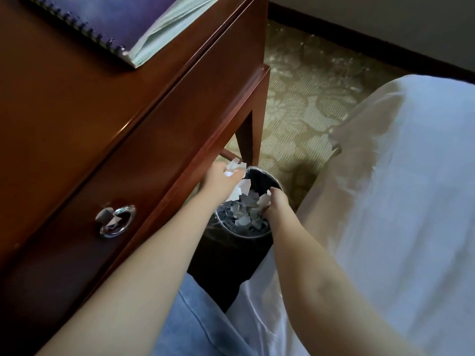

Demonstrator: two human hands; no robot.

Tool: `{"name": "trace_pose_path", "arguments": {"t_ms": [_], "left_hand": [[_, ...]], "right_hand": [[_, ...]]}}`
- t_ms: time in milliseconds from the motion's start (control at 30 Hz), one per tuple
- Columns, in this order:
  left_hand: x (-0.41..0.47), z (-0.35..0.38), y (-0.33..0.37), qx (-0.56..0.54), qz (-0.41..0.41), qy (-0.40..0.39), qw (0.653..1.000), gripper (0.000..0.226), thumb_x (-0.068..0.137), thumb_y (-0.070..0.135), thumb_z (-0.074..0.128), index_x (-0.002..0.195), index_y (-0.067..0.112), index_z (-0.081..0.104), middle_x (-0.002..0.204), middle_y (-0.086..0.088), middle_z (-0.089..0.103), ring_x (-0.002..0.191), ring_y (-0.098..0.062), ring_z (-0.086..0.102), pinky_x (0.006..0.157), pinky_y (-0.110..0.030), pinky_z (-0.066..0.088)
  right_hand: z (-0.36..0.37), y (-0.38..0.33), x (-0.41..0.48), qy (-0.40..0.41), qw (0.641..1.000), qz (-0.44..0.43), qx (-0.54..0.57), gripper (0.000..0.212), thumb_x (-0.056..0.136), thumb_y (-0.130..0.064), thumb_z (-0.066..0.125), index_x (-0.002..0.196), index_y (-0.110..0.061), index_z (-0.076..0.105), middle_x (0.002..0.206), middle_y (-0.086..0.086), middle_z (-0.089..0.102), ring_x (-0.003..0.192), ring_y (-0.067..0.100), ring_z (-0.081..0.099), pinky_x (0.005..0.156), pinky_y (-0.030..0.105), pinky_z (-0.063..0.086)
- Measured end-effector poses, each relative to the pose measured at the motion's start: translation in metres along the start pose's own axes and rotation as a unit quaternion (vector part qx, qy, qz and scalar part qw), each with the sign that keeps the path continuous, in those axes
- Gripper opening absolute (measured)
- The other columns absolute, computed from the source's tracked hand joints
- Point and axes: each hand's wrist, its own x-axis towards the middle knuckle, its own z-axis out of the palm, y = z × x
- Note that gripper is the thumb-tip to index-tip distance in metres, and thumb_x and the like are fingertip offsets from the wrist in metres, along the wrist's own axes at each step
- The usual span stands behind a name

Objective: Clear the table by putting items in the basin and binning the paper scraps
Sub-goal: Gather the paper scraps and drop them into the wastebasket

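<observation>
So both hands are down at the bin (275, 181), which sits on the floor tucked between the desk (77, 124) and the white bed sheet (411, 188). The left hand (221, 179) is over the bin's far-left rim, right under the desk edge. Its fingers are curled round a bunch of white paper scraps (234, 167) that poke out past the knuckles, and a few more bits hang just below the palm, over the opening. The right hand (277, 204) is lower, dipped into the right side of the bin. Its fingers curl downward and pinch a white scrap at the tips, touching the heap of greyish-white scraps lying inside. The two hands are near each other but apart, with the heap showing between them.

Stuff that's hard to make out: the bin's body is mostly dark and partly covered by the forearms, so only the shiny rim and black inner wall read clearly. The right fingertips are buried in the pile, so no idea how much that hand actually has. The left hand is seen from the back, so the grip itself is hidden. One stray scrap looks stuck in the round metal drawer handle (115, 221) on the desk front. A spiral notebook (97, 19) on the desk top is cut off by the frame edge. Jeans (195, 317) show at the bottom, and the patterned carpet (295, 98) beyond the bin is pretty blurry
</observation>
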Motion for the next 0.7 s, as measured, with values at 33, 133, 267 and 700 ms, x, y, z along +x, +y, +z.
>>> {"name": "trace_pose_path", "arguments": {"t_ms": [33,133,267,700], "left_hand": [[0.003,0.002,-0.002,0.008,-0.005,0.001,1.0,0.032,0.091,0.033,0.058,0.093,0.001,0.054,0.066,0.004,0.03,0.072,-0.02,0.037,0.048,-0.024,0.021],[0.014,0.011,-0.008,0.031,-0.004,-0.003,1.0,0.04,0.089,0.037,0.059,0.106,0.001,0.057,0.085,-0.005,0.05,0.079,-0.02,0.042,0.055,-0.027,0.03],[0.026,0.031,-0.011,0.038,-0.042,-0.035,0.998,0.06,0.089,0.042,0.056,0.133,0.001,0.047,0.135,-0.016,0.05,0.118,-0.03,0.05,0.089,-0.033,0.041],[0.038,0.064,-0.001,-0.024,-0.125,-0.126,0.984,0.065,0.09,0.041,0.055,0.139,0.003,0.037,0.138,-0.015,0.045,0.115,-0.031,0.053,0.09,-0.04,0.053]], "right_hand": [[0.002,-0.004,-0.013,-0.006,0.999,0.031,0.003,0.051,0.095,-0.034,0.05,0.137,-0.007,0.042,0.14,0.013,0.046,0.125,0.034,0.049,0.103,0.046,0.04],[0.001,-0.005,0.002,-0.02,0.999,0.045,-0.007,0.047,0.097,-0.039,0.048,0.134,-0.011,0.043,0.134,0.007,0.047,0.12,0.028,0.05,0.11,0.045,0.031],[0.004,0.003,0.002,-0.112,0.993,0.038,0.029,0.058,0.095,-0.05,0.043,0.143,-0.016,0.039,0.137,0.009,0.051,0.134,0.033,0.04,0.108,0.054,0.029],[-0.004,0.001,0.007,-0.105,0.989,0.022,0.103,0.061,0.097,-0.047,0.043,0.147,-0.015,0.031,0.15,0.013,0.037,0.14,0.03,0.033,0.115,0.046,0.026]]}}
